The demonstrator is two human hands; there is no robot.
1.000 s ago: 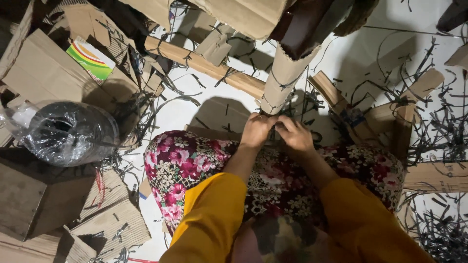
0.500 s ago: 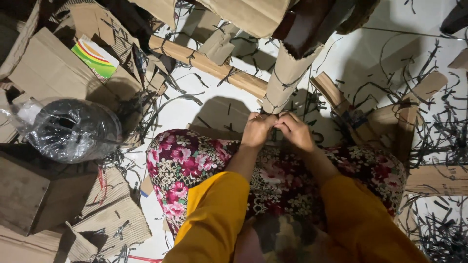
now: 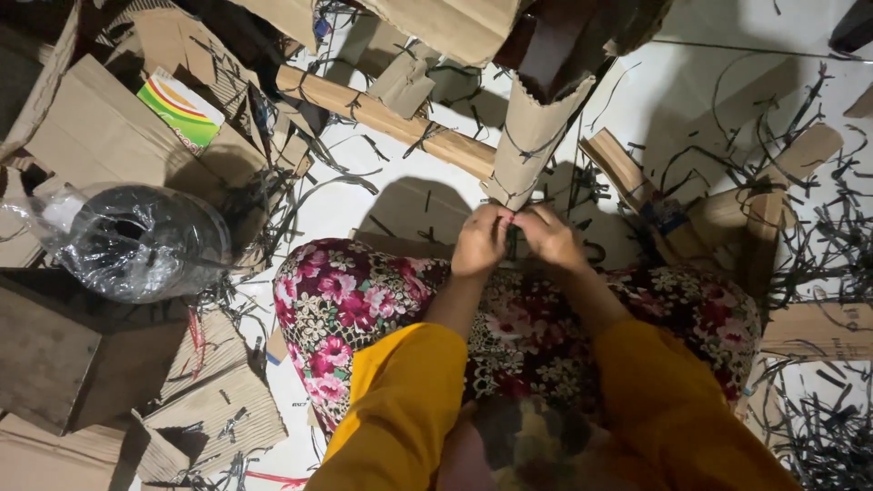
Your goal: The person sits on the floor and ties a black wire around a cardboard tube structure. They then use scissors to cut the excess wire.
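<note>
**Tying the strap at the wrap's foot**

While both hands pinch the dark strap [image 3: 512,244] at the foot of the cardboard-wrapped leg [image 3: 530,138], left hand [image 3: 479,240] and right hand [image 3: 549,237] should keep it taut and snug against the cardboard, just above the floral lap [image 3: 364,300].

Whatever the hands [image 3: 514,238] pinch between them is hidden by fingers.

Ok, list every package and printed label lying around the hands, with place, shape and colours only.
Green, yellow and red printed flat carton: upper left, on brown cardboard.
Clear plastic bag around a black roll: left, rounded.
Small blue label: on the cardboard-wrapped bar right of the right hand.
Left hand: beside it, both pinching black strapping.
</note>
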